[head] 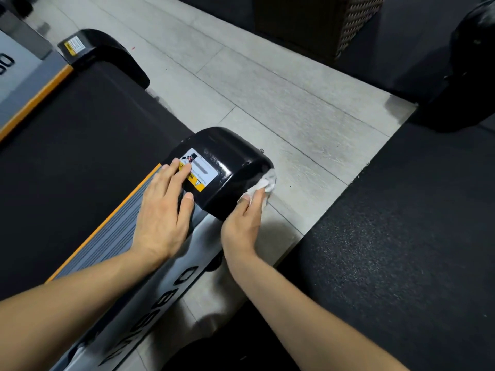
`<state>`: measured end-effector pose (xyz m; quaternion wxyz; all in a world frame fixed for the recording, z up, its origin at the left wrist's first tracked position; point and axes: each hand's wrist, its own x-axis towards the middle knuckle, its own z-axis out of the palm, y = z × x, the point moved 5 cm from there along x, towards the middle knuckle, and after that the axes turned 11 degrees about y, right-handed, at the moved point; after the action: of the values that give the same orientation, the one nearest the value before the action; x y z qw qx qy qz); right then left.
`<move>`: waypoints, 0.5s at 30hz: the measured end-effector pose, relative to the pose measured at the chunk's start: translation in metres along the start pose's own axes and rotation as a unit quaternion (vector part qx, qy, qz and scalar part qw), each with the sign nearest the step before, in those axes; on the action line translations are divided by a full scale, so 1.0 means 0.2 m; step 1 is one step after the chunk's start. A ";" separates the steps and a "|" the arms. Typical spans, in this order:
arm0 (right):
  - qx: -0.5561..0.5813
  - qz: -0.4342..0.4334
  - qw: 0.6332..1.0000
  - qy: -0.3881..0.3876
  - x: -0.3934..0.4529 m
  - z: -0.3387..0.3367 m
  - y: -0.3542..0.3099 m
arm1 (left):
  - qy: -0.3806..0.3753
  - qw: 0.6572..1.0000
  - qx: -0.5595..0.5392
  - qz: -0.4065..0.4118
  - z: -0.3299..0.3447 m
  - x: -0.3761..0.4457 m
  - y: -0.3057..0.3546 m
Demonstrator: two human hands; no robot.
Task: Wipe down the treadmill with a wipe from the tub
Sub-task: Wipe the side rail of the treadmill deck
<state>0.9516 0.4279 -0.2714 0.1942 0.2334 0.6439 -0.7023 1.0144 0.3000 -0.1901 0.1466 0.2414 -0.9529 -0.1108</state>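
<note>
The treadmill's rear end fills the left half, with its black belt [80,145], a ribbed grey side rail [115,236] edged in orange, and a glossy black end cap [230,162] bearing a warning sticker. My left hand [163,210] rests flat on the rail, fingertips touching the sticker. My right hand [242,223] presses a crumpled white wipe [263,184] against the outer side of the end cap; its fingers lie behind the cap's edge and the wipe. The tub is not in view.
Pale grey floor tiles [281,103] run behind the treadmill. Black rubber matting [401,236] lies at the right. A second black end cap [107,57] sits at the far left corner. A dark wicker box [321,22] and a black machine base [466,76] stand at the back.
</note>
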 end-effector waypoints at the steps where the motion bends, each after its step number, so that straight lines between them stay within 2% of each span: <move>1: -0.021 -0.114 0.993 -0.018 -0.01 -0.03 -0.05 | 0.001 1.000 0.005 0.005 0.00 0.00 0.00; 2: -0.038 -0.206 0.977 -0.035 0.00 -0.04 -0.09 | 0.004 1.000 0.006 0.007 -0.01 0.00 0.00; 3: -0.061 -0.261 0.962 -0.061 0.03 -0.06 -0.11 | 0.008 1.000 0.006 0.008 -0.01 0.01 0.00; 4: -0.074 -0.301 0.947 -0.080 0.09 -0.09 -0.12 | 0.010 1.000 0.004 0.008 -0.01 0.02 0.01; 6: -0.107 -0.377 0.918 -0.065 0.23 -0.17 -0.16 | 0.008 1.000 0.006 0.009 0.00 0.05 0.05; 12: -0.125 -0.372 0.920 0.012 0.57 -0.25 -0.29 | 0.013 0.999 0.039 0.004 0.04 0.09 0.12; 15: -0.117 -0.374 0.920 0.001 0.64 -0.28 -0.33 | 0.014 0.999 0.036 0.001 0.03 0.09 0.12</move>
<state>0.8150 0.4929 -0.2954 -0.0574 -0.0477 0.7621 -0.6431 0.9877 0.3129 -0.1860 0.1512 0.2476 -0.9542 -0.0728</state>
